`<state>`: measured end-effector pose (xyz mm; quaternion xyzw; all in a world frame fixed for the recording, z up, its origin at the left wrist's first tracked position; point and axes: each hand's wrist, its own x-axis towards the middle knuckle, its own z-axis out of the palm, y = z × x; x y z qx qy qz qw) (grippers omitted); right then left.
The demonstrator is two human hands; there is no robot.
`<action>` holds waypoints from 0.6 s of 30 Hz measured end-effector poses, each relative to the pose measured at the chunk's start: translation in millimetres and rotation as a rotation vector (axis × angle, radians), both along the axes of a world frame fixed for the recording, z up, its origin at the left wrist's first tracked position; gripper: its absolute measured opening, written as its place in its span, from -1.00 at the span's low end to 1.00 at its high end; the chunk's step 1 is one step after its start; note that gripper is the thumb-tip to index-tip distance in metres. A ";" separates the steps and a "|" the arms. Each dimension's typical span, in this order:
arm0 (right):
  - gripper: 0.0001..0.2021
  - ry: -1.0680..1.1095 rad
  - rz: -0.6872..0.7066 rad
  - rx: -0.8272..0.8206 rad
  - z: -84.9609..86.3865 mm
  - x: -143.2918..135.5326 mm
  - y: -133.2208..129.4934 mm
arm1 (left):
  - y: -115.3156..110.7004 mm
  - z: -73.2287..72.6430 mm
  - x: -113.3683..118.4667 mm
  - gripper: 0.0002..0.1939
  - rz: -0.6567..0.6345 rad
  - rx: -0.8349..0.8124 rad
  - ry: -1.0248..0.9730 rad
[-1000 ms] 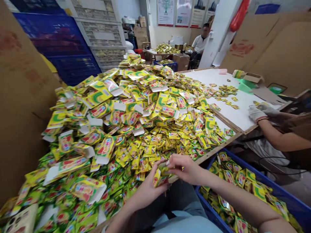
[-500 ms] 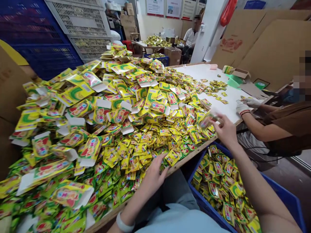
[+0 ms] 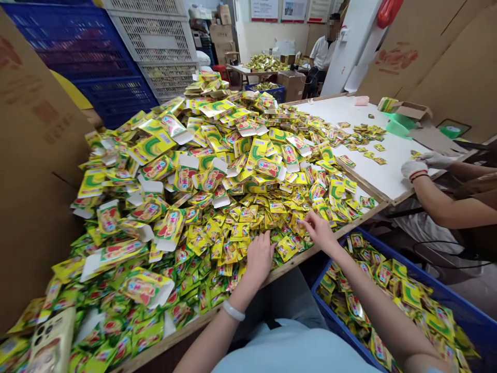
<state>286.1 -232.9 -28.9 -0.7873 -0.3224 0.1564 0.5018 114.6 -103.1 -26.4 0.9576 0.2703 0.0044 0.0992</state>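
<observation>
My left hand [image 3: 259, 256] rests at the near edge of the heap, its fingers bent over small yellow sachets [image 3: 239, 231] and its thumb slightly apart; no held item shows. Just to its right, my right hand [image 3: 319, 231] reaches over the sachets with fingers loosely spread and nothing visible in them. Green sachets [image 3: 194, 282] lie to the left along the wooden table edge. Behind rises a large pile of flat yellow-and-green card boxes [image 3: 171, 228], many with white end flaps standing out.
A blue crate [image 3: 318, 300] full of filled-looking boxes [image 3: 411, 295] stands below the table edge at my right. A co-worker's gloved hands [image 3: 414, 168] are at the white tabletop [image 3: 373, 178]. A phone [image 3: 52, 342] lies front left. Cardboard [image 3: 39, 155] stands left; another person [image 3: 323, 52] sits behind.
My right hand has let go of the small box it carried over the table's right edge and come back left to the sachets. My view has turned right.
</observation>
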 end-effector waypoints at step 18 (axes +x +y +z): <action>-0.43 0.497 -0.052 0.315 -55.0 -63.0 8.2 | 4.4 -1.1 24.7 -0.68 0.055 0.052 0.060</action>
